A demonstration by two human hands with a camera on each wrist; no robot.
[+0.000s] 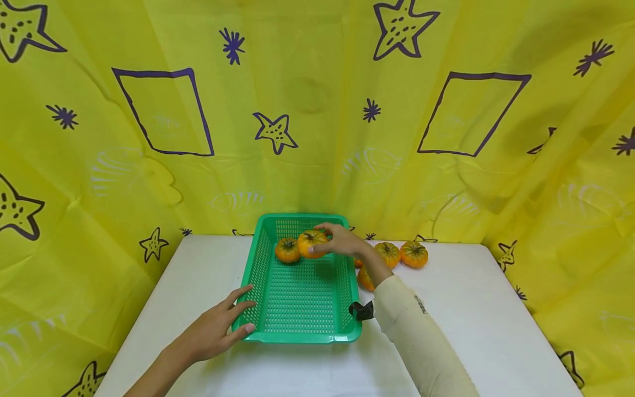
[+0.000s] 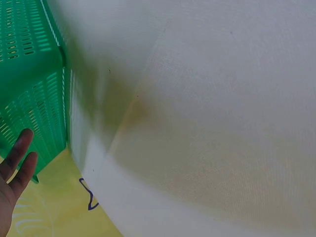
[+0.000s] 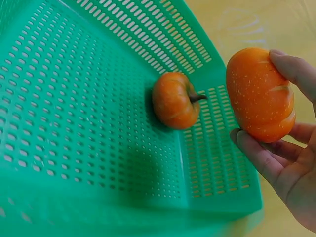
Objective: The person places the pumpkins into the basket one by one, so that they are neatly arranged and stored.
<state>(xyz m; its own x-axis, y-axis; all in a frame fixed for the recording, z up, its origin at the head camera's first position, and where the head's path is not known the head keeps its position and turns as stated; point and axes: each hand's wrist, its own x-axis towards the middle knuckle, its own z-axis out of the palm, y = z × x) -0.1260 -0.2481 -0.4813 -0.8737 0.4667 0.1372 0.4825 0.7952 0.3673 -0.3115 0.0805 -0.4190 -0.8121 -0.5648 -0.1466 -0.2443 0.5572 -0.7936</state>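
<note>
My right hand (image 1: 339,240) grips a small orange pumpkin (image 1: 311,243) above the far part of a green plastic basket (image 1: 301,337). In the right wrist view, the thumb and fingers are around that held pumpkin (image 3: 259,96). A second pumpkin (image 1: 288,250) lies in the basket at its far left; its dark stem points sideways in the right wrist view. My left hand (image 1: 210,330) is at the basket's near left corner with fingers spread and the thumb by the rim. Whether it touches the rim I cannot tell.
Several more pumpkins (image 1: 414,255) lie on the white table (image 1: 446,309) right of the basket, partly hidden by my right forearm. A black piece (image 1: 361,311) is by the basket's right rim. A yellow patterned curtain (image 1: 317,182) encloses the table's back and sides.
</note>
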